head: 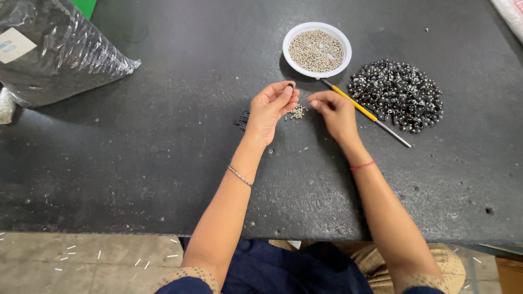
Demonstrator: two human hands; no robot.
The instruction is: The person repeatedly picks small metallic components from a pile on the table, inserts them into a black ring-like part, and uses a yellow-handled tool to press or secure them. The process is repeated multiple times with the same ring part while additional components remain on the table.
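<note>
Forearms lead up to the left hand [271, 109] pinching a small black part [291, 86], the right hand [335, 110] beside it, fingers pressed together just past loose screws [297, 111]; a weak pinch could drop the part.

One camera sits on the person's head. It looks down, from close up, at the dark table [136, 163] and both arms reaching forward.
</note>
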